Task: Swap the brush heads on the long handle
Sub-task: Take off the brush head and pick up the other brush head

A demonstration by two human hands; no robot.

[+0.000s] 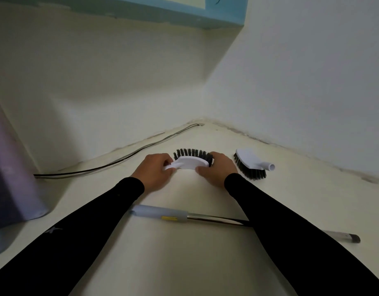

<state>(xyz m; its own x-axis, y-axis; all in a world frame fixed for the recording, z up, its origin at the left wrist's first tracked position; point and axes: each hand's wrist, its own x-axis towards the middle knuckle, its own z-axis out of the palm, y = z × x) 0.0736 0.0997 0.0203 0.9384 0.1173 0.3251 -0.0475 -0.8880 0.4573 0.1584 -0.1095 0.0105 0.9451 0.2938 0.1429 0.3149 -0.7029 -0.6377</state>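
Observation:
Both hands hold a curved white brush head with black bristles pointing away from me, just above the pale floor. My left hand grips its socket end. My right hand grips the other end by the bristles. A second white brush head with black bristles and a round socket lies on the floor to the right, apart from my hands. The long handle, grey grip and metal shaft, lies across the floor nearer to me, with no head on it and partly hidden under my right sleeve.
Two walls meet in a corner just beyond the brushes. A black cable runs along the left wall's base. A purple-grey object stands at the left edge. The handle's dark end cap lies far right.

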